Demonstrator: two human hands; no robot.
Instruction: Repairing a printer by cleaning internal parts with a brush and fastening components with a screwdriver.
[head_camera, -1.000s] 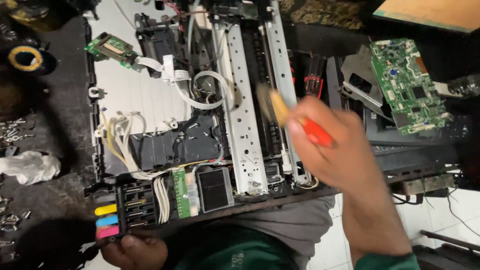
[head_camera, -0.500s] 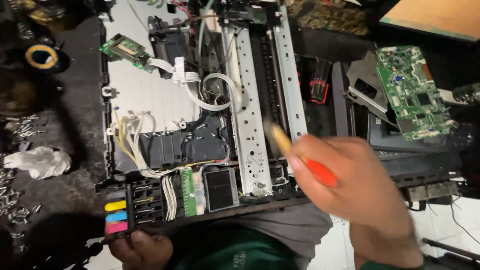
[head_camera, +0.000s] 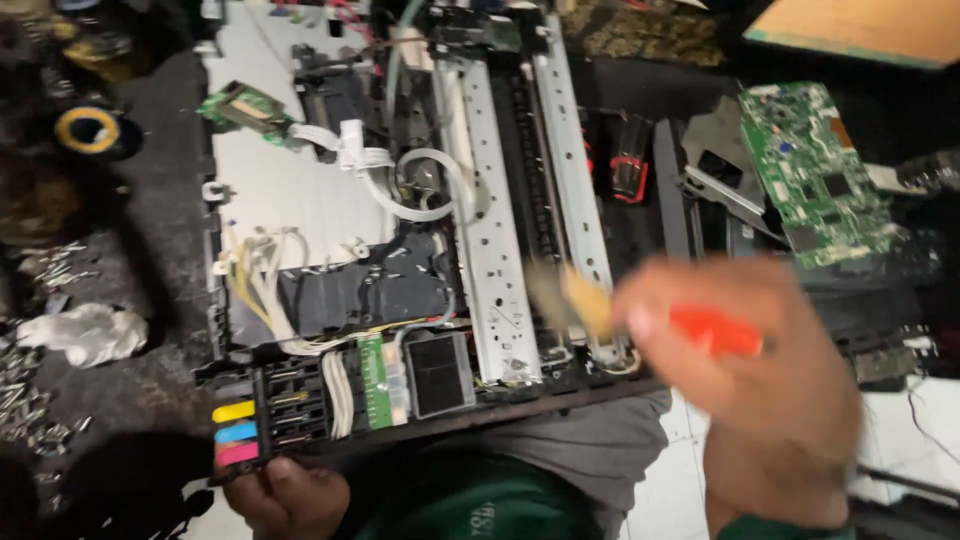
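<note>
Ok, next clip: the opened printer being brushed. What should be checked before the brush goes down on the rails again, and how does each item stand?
1. Right hand grips the red-handled brush: ok, fingers closed round the handle.
2. Left hand steadies the printer chassis at its near corner: ok.
3. Bristles sit over the metal rails: cannot tell, motion blur.
4. White ribbon cables lie away from the bristles: ok.
5. Loose green circuit board rests apart, right of the chassis: ok.
6. Loose screws stay off the chassis: ok, they lie on the dark surface to the left.
</note>
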